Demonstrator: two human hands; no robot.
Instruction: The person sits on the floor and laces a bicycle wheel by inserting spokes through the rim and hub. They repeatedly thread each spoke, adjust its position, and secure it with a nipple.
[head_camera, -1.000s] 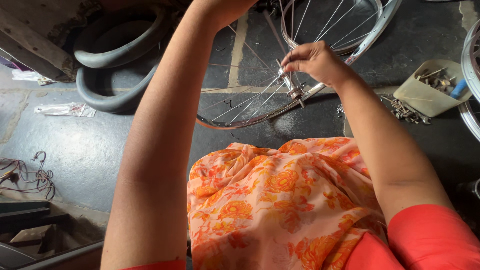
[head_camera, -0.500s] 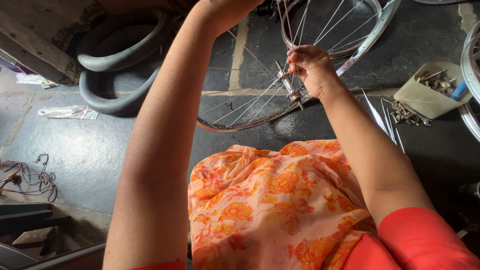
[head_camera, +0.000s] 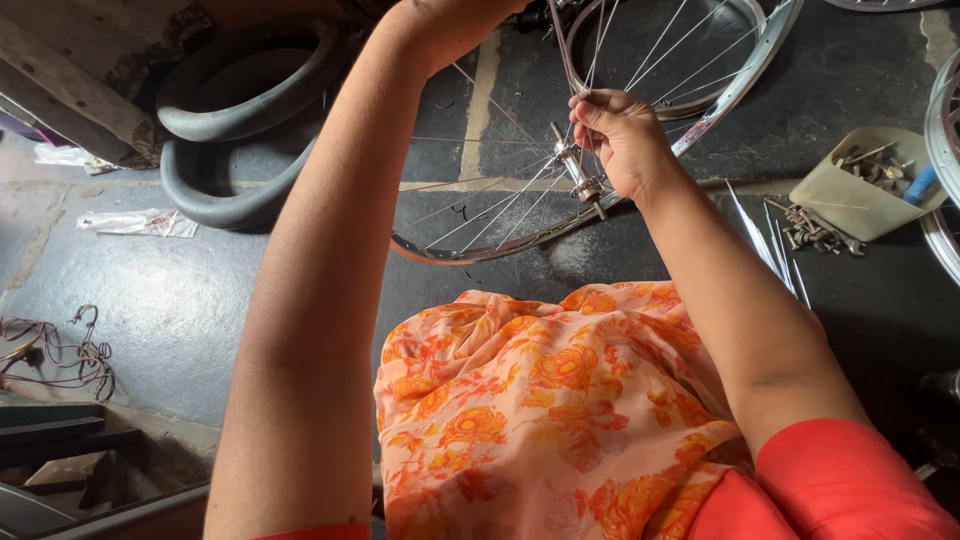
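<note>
A bicycle wheel with thin silver spokes stands in front of my knees, its rim (head_camera: 470, 250) curving low and its metal hub (head_camera: 575, 172) at the middle. My right hand (head_camera: 625, 140) is beside the hub, its fingertips pinched on a spoke just above it. My left hand (head_camera: 450, 25) is raised at the top edge of the view, mostly cut off, at the upper part of the wheel; what it grips is hidden. An orange flowered cloth (head_camera: 540, 400) covers my lap below.
Two black tyres (head_camera: 240, 110) lie at the back left. A second wheel rim (head_camera: 740, 75) lies behind. At right a cut plastic container (head_camera: 860, 195) holds small metal parts, with loose spokes (head_camera: 770, 245) beside it. Tangled wire (head_camera: 50, 350) lies far left.
My right hand has shifted slightly up beside the hub, and its fingers now pinch a spoke. The left arm stays raised.
</note>
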